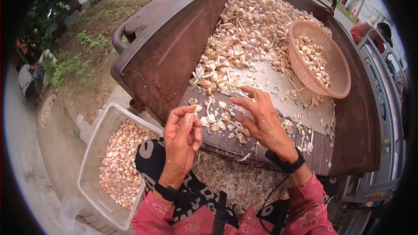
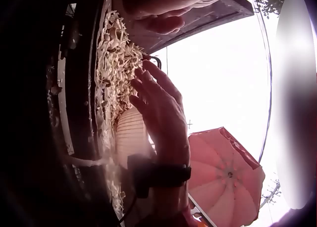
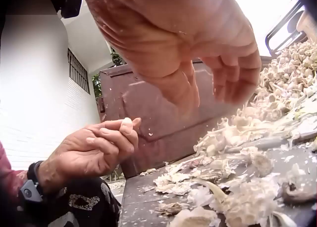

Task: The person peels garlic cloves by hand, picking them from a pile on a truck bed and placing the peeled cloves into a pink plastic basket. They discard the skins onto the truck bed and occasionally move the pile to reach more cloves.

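Note:
My left hand (image 1: 179,137) is raised at the near left edge of the cart bed. Its thumb and curled fingers pinch a small pale garlic clove (image 3: 127,122), which shows best in the right wrist view. To the right, my right hand (image 1: 263,119) hovers over the boards with fingers spread and bent a little, nothing visible between them. Under both hands lie papery garlic skins (image 1: 215,122), stalks and stem ends. A large heap of garlic (image 1: 252,30), cloves and dry stalks together, fills the bed just beyond.
A pink plastic basket (image 1: 320,85) of cloves leans on the heap at right. Rusty metal walls (image 1: 163,56) flank the bed. At lower left stands a white crate (image 1: 91,156) holding many cloves. Husks (image 1: 235,182) litter the ground below. Another person (image 1: 368,35) is at far right.

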Motion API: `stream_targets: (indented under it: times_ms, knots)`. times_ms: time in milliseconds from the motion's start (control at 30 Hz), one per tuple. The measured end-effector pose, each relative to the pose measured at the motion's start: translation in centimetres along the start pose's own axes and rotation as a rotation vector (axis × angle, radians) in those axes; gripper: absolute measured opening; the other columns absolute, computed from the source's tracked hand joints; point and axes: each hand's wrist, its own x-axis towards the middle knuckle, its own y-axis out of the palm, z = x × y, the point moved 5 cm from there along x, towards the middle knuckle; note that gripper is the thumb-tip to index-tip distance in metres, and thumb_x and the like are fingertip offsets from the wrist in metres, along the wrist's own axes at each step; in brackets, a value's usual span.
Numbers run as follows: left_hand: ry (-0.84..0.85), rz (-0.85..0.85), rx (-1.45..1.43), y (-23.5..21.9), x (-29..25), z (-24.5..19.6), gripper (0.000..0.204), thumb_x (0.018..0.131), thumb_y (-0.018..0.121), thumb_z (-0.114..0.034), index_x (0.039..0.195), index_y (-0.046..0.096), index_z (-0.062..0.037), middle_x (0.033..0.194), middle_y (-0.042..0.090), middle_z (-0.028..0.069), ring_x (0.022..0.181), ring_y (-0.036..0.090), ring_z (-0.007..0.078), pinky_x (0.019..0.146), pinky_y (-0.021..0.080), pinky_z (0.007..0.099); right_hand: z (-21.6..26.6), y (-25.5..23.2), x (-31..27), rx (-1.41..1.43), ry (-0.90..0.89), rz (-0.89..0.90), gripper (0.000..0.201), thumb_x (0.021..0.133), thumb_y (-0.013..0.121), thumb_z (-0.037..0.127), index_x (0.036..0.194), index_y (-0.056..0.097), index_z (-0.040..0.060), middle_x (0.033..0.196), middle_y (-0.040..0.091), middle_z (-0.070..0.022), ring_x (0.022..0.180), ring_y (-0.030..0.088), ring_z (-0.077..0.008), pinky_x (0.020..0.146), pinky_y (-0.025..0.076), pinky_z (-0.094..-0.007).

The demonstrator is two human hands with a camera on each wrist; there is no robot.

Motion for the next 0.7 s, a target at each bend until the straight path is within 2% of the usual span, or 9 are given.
stream_targets:
  times_ms: [33,67,167,300,433,500,567,633,700]
  knots:
    - [0.001,0.0,-0.003,-0.5,0.6,0.1,0.019,0.104,0.053,-0.018,0.117,0.053,-0.0048,0.088,0.058,0.003,0.064,0.052,0.0057,0.048,0.039,0.0182,1.0,0.0,0.7,-0.515,-0.403,-0.156,0.025,0.094,0.062,0.011,0.118,0.063,0.0021,0.091,0.065,-0.009,0.084,0.065,-0.0249,0.068,0.053,-0.0364]
    - [-0.062,-0.042,-0.072,-1.5,1.2,0.9,0.02,0.103,0.052,-0.017,0.118,0.054,-0.0032,0.088,0.059,0.0033,0.066,0.053,0.0061,0.049,0.04,0.0185,-0.1,1.0,2.1,-0.272,-0.195,-0.001,0.03,0.089,0.065,0.009,0.118,0.063,0.002,0.092,0.063,-0.0151,0.09,0.061,-0.0352,0.076,0.051,-0.0448]
    - [-0.147,-0.071,-0.115,-2.3,1.8,2.3,0.021,0.1,0.05,-0.014,0.116,0.055,0.0,0.089,0.061,0.0043,0.07,0.056,0.0086,0.053,0.044,0.021,-0.2,5.0,4.7,-0.323,-0.066,0.068,0.02,0.089,0.068,0.017,0.104,0.066,0.0035,0.089,0.061,-0.0151,0.089,0.061,-0.0338,0.076,0.049,-0.0446]
    - [-0.171,-0.081,-0.154,-2.9,2.0,2.6,0.018,0.1,0.05,-0.015,0.113,0.055,-0.0024,0.091,0.063,0.0068,0.075,0.06,0.0136,0.056,0.046,0.0242,-3.3,7.9,5.5,-0.447,-0.223,0.053,0.021,0.088,0.068,0.019,0.096,0.065,-0.0005,0.081,0.06,-0.0183,0.082,0.06,-0.036,0.071,0.047,-0.0466]
    - [-0.204,-0.111,-0.202,-3.2,1.9,3.0,0.014,0.102,0.05,-0.019,0.105,0.054,-0.0055,0.093,0.062,0.0077,0.076,0.061,0.0143,0.058,0.046,0.0241,-3.3,5.8,4.2,-0.361,-0.05,0.155,0.013,0.086,0.065,0.011,0.086,0.065,-0.0014,0.08,0.063,-0.0188,0.082,0.062,-0.0374,0.072,0.049,-0.0468]
    - [-0.224,-0.113,-0.192,-3.0,1.7,3.1,0.014,0.102,0.05,-0.02,0.103,0.054,-0.0063,0.093,0.062,0.0076,0.076,0.06,0.0143,0.058,0.046,0.0241,-3.4,5.0,3.8,-0.359,0.002,0.173,0.011,0.086,0.064,0.009,0.09,0.067,-0.0008,0.081,0.063,-0.0177,0.082,0.062,-0.0363,0.073,0.049,-0.046]
    - [-0.21,-0.122,-0.21,-2.9,1.8,3.1,0.015,0.103,0.05,-0.02,0.104,0.054,-0.0059,0.093,0.061,0.0072,0.077,0.06,0.0139,0.059,0.046,0.0241,-2.4,4.0,4.0,-0.324,-0.08,0.051,0.014,0.086,0.066,0.011,0.094,0.067,-0.0002,0.083,0.063,-0.0168,0.082,0.062,-0.0363,0.073,0.049,-0.0459]
    - [-0.208,-0.11,-0.223,-3.1,2.1,3.6,0.015,0.103,0.05,-0.02,0.105,0.055,-0.0056,0.093,0.061,0.0073,0.077,0.06,0.0138,0.059,0.046,0.0244,-1.8,5.1,4.8,-0.361,-0.082,0.078,0.018,0.087,0.067,0.012,0.1,0.066,-0.0003,0.085,0.063,-0.0171,0.083,0.063,-0.0363,0.072,0.05,-0.0457]
    - [-0.19,-0.105,-0.235,-3.2,2.3,3.4,0.015,0.103,0.05,-0.02,0.105,0.055,-0.0054,0.094,0.061,0.0075,0.077,0.06,0.0137,0.06,0.046,0.0247,-1.1,6.6,5.7,-0.446,-0.213,0.079,0.025,0.085,0.067,0.01,0.107,0.063,-0.0011,0.085,0.062,-0.018,0.083,0.063,-0.037,0.07,0.05,-0.0465]
